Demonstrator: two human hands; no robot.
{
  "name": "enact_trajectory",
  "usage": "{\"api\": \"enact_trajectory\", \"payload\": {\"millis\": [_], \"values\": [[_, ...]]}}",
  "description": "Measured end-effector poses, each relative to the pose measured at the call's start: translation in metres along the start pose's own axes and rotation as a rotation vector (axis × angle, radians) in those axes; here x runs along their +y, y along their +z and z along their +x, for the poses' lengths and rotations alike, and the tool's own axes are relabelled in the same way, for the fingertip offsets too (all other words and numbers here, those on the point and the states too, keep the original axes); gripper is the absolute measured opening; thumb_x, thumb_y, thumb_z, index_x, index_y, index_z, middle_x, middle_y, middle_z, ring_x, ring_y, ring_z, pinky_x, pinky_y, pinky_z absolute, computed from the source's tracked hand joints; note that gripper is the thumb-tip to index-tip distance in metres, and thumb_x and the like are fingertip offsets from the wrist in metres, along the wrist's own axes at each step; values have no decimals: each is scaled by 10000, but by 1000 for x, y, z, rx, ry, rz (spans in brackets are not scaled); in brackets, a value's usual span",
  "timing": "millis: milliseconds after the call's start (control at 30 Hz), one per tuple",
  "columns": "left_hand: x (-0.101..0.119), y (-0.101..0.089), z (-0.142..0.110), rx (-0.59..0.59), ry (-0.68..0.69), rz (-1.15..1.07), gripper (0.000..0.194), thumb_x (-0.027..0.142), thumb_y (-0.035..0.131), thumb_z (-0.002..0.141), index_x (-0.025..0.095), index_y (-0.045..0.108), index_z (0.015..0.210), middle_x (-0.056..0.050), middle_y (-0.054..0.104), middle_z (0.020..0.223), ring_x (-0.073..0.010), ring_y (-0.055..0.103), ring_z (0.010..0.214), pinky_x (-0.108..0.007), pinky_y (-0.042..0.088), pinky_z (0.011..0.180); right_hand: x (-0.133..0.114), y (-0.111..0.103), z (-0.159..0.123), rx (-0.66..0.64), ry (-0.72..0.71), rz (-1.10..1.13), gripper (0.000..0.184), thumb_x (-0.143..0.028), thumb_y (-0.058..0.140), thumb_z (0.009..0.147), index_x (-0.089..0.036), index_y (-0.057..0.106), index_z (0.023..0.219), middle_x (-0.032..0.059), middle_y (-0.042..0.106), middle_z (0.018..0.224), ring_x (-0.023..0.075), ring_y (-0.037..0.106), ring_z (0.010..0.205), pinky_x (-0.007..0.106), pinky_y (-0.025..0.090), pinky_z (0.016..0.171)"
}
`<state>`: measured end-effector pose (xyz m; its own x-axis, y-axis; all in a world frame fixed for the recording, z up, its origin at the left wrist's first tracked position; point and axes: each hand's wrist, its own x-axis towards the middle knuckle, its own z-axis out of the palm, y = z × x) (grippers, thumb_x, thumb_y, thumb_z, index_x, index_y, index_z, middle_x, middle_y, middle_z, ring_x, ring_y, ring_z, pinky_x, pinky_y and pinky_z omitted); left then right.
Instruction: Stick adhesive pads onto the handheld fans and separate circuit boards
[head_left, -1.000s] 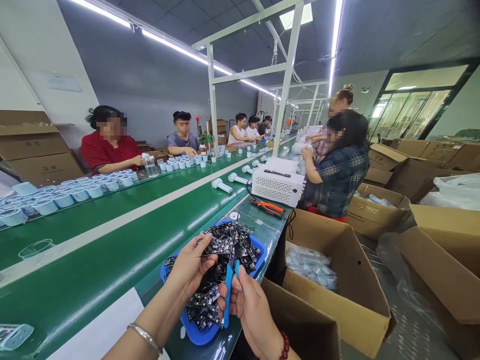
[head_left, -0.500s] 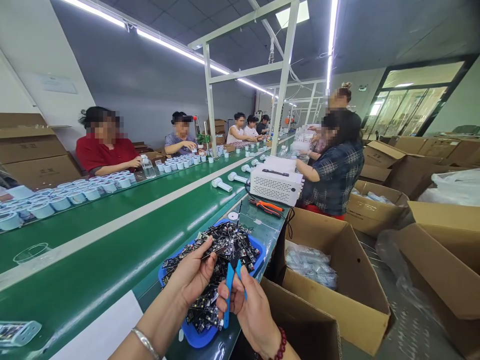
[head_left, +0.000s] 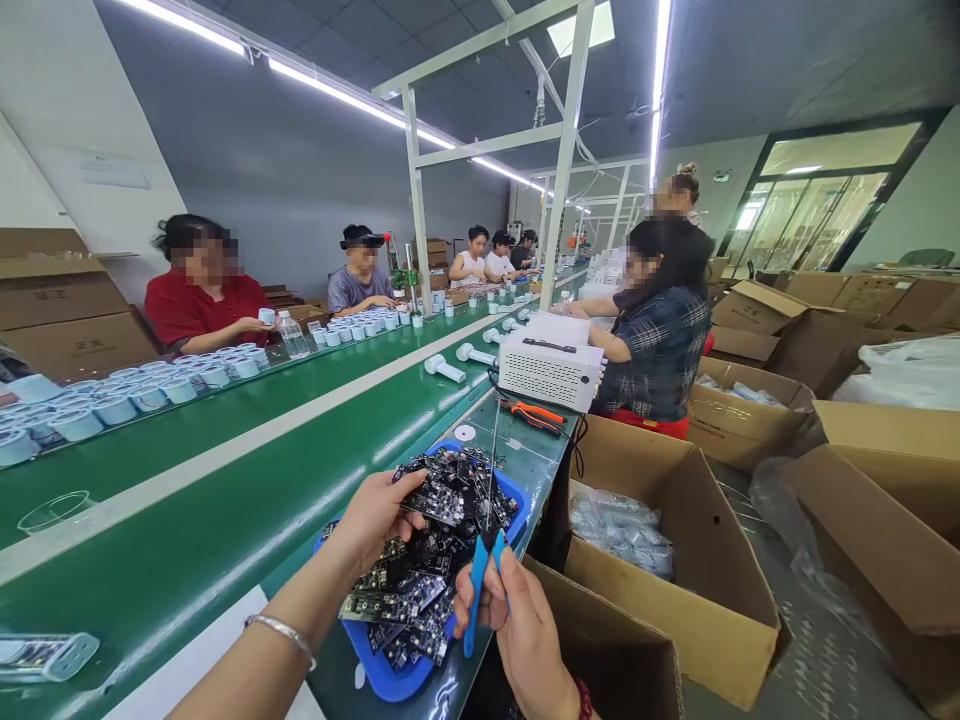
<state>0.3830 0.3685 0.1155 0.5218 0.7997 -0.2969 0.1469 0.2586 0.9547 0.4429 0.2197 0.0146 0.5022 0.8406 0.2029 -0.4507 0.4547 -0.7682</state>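
Note:
My left hand (head_left: 376,520) pinches a black circuit board (head_left: 439,502) by its near end, above a heap of boards. My right hand (head_left: 519,612) is closed round the blue handles of a pair of pliers (head_left: 475,598). From the dark jaws a thin strip (head_left: 495,445) points upward; whether the jaws grip it I cannot tell. Below both hands sits a blue tray (head_left: 396,684), filled with loose black circuit boards (head_left: 409,620).
A white boxy device (head_left: 551,368) and orange-handled pliers (head_left: 534,412) lie beyond the tray. The green conveyor (head_left: 247,510) runs along the left. Open cardboard boxes (head_left: 675,620) stand at the right. Several co-workers sit along the line; one in a plaid shirt (head_left: 660,345) is at right.
The circuit board in my left hand has turned so its face shows more. My right hand and the pliers have shifted slightly right, the strip tilting right.

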Motion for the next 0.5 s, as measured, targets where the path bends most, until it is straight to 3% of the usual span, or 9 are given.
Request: {"api": "enact_trajectory", "payload": {"millis": [133, 300, 400, 500], "values": [[1, -2, 9, 19, 153, 294, 188, 167, 680, 831, 203, 534, 719, 66, 492, 369, -126, 411, 239, -202, 219, 290, 7, -10, -12, 19, 32, -79, 533, -701, 496, 916, -238, 419, 663, 8, 571, 700, 145, 533, 554, 296, 482, 546], [-3, -3, 6, 176, 418, 564, 221, 158, 757, 743, 238, 585, 857, 84, 495, 476, -161, 495, 442, -231, 333, 495, 14, -4, -22, 129, 76, -142, 546, -745, 514, 877, -257, 399, 660, 8, 557, 643, 176, 547, 573, 316, 475, 565], [-9, -3, 2, 264, 498, 691, 188, 204, 766, 737, 250, 641, 869, 3, 605, 669, -224, 607, 672, -260, 402, 624, 20, -1, -27, 131, 76, -226, 572, -770, 475, 878, -247, 450, 648, 10, 550, 609, 183, 551, 571, 323, 464, 578], [-16, -3, -1, 321, 524, 802, 157, 285, 722, 789, 262, 704, 943, -67, 661, 947, -246, 645, 778, -269, 422, 640, 24, 2, -34, 173, 81, -337, 591, -771, 471, 880, -223, 549, 670, 31, 592, 641, 184, 563, 576, 324, 460, 595]]}}
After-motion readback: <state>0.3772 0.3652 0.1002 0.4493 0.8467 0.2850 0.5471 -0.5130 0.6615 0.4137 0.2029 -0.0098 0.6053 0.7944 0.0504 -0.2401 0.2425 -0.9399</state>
